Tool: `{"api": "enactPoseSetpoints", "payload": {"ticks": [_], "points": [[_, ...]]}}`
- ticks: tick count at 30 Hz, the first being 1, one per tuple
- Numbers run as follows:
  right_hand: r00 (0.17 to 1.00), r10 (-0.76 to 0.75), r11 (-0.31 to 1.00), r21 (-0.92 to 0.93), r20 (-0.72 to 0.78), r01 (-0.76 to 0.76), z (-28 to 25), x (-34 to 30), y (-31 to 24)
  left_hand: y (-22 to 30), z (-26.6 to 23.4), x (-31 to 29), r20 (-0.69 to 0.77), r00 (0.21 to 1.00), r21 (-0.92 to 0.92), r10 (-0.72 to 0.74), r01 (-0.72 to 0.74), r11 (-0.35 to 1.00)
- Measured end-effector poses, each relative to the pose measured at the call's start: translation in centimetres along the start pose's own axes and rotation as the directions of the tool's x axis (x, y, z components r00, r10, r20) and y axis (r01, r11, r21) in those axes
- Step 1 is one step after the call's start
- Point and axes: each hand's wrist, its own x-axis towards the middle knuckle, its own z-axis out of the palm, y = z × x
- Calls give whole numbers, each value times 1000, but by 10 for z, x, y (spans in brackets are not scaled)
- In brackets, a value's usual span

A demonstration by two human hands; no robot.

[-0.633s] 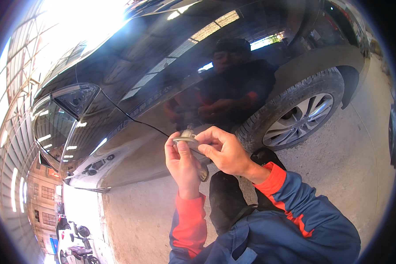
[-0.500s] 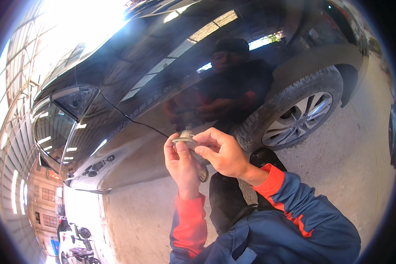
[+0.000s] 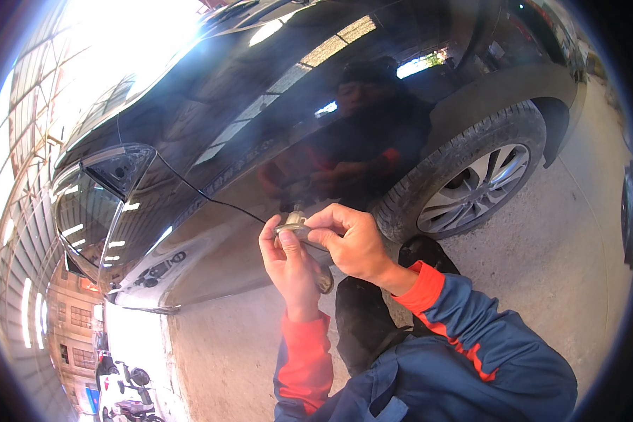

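In front of the dark car's side (image 3: 246,169), both my hands hold a small metal disc-shaped piece with a pale cylindrical stub on top (image 3: 295,220). My left hand (image 3: 288,271) grips its rim, thumb in front and fingers behind. My right hand (image 3: 352,243) pinches the piece at its right side with thumb and forefinger; the fingertips partly hide what they grip there. A thin black cable (image 3: 211,199) runs from the triangular panel (image 3: 123,169) at the car's window corner to my left fingers. Below my hands a small brownish rounded part (image 3: 325,280) shows, partly covered by my left wrist.
To the right is the car's wheel (image 3: 475,179), close to my shoes (image 3: 425,253). On the left, the car's door edge (image 3: 148,306) juts out over the concrete floor (image 3: 225,352). Parked motorcycles (image 3: 126,394) stand at the lower left.
My hands and the metal piece have shifted very slightly left. The grip of both hands looks the same, and the view has moved a little.
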Motion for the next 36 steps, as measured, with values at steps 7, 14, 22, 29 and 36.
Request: {"api": "enactPoseSetpoints", "payload": {"ticks": [7,14,22,29,36], "points": [[990,-128,991,-45,-62,126,2,5,0,-2,-3,3,21,999,23,35,-35,999],[1000,-22,1000,-19,-15,22,-6,4,1,-10,-8,4,7,999,73,47,-47,996],[979,149,988,8,136,-152,-29,7,-7,-14,-16,-3,-9,999,-6,54,-54,999],[980,161,985,-76,117,-152,-28,9,-8,-18,-25,-4,-47,999,7,25,-25,1000],[1000,10,989,-150,26,-6,-19,0,-2,-28,-36,1,-41,998,85,45,-42,996]]}}
